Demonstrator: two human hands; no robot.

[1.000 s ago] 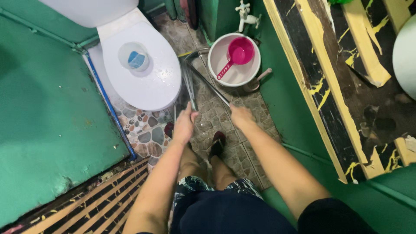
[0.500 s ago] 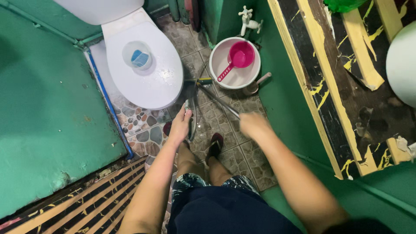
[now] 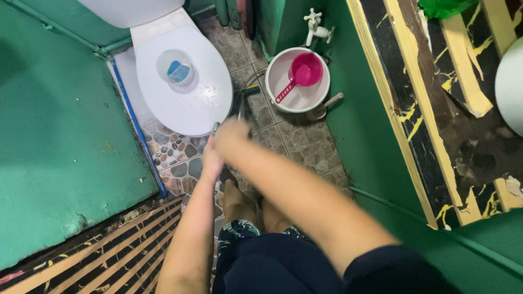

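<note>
Left hand (image 3: 211,159) and right hand (image 3: 231,130), both blurred, are held together over a thin hose (image 3: 243,97) beside the toilet (image 3: 185,81); whether either grips it cannot be told. The hose is seen curving over the tiled floor (image 3: 294,139) toward the white bucket (image 3: 280,92), in which a pink ladle (image 3: 302,73) lies.

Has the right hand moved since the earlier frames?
Yes. The right hand has swung over toward the toilet lid, away from the white bucket, and now sits beside the left hand.
</note>
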